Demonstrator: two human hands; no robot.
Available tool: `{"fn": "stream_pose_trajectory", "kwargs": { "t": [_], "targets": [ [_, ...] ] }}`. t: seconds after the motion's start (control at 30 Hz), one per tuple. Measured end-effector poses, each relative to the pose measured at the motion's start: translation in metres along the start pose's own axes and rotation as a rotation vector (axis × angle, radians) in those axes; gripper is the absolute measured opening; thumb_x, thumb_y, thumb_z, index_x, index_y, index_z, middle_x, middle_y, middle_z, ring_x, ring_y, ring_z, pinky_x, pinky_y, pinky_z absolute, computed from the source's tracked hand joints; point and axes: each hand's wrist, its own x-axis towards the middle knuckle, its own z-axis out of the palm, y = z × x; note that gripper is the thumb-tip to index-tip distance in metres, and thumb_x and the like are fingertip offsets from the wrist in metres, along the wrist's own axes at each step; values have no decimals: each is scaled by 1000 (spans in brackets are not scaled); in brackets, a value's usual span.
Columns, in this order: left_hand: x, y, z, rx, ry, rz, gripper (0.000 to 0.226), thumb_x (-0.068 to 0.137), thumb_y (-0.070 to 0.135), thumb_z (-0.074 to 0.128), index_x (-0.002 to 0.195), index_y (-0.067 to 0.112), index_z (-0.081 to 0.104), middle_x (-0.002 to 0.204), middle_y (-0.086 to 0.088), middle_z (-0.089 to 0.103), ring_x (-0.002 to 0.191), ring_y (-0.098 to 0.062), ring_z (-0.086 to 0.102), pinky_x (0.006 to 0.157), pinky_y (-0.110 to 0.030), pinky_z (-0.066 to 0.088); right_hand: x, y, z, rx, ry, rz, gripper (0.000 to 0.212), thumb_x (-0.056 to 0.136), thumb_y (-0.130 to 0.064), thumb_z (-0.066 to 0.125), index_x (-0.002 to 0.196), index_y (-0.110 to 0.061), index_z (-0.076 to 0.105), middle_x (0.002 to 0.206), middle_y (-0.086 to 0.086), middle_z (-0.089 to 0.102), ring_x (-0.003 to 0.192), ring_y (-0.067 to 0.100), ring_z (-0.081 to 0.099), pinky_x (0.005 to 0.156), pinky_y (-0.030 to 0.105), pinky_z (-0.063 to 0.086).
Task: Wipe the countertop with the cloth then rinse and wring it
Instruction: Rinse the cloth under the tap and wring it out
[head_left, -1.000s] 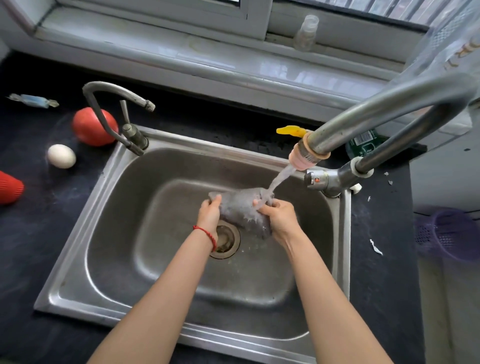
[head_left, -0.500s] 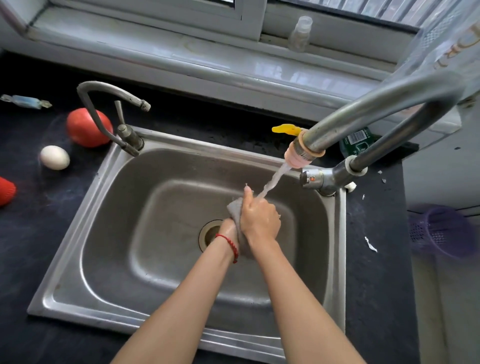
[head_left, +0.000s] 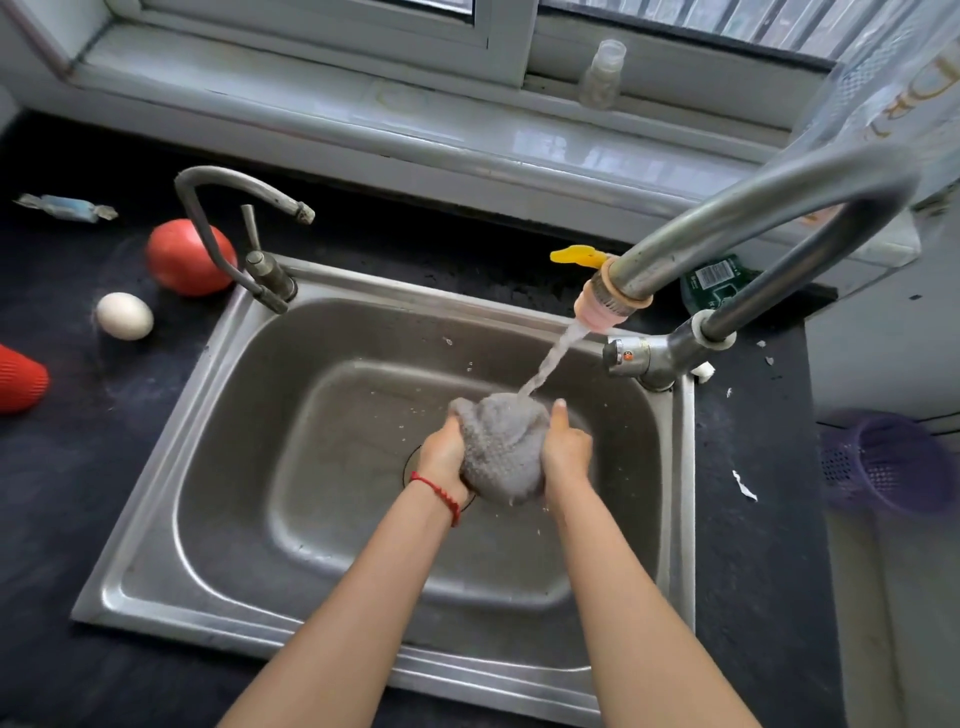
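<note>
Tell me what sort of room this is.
Most likely a home kitchen. A steel sink is set in a dark countertop under a window, a tap runs onto a grey cloth, and a tomato and an egg lie nearby.

Half a second ago the right hand (head_left: 566, 451) lay over the left hand (head_left: 444, 454), hiding most of the cloth (head_left: 501, 447); now the hands sit apart on opposite sides, the bunched cloth exposed between them, apparently squeezed, under the water stream (head_left: 550, 361)
</note>
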Motion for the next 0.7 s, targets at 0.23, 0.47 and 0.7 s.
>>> {"fn": "stream_pose_trajectory", "kwargs": {
  "t": [0.23,0.47,0.7],
  "targets": [
    [-14,1,2,179,-219,-106,74,58,69,66,106,13,63,102,-9,67,100,-28,63,84,-45,53,-20,-8,6,0,-411,-152,28,93,-27,45,83,-11,67,92,12,71,82,18,64,74,25,50],
    [-6,-2,8,168,-129,226,2,80,7,65,82,7,64,82,-13,65,73,-24,63,78,-38,53,-9,7,-5,-306,-174,-501,22,84,-25,56,85,-9,70,101,13,64,101,25,54,92,39,42],
    [-16,4,1,297,-318,382,14,84,-4,55,89,5,65,76,-3,70,67,-14,67,64,-22,58,1,19,-7,251,-730,-15,66,69,-48,65,115,-1,60,114,19,66,105,29,64,96,41,48]
  ]
}}
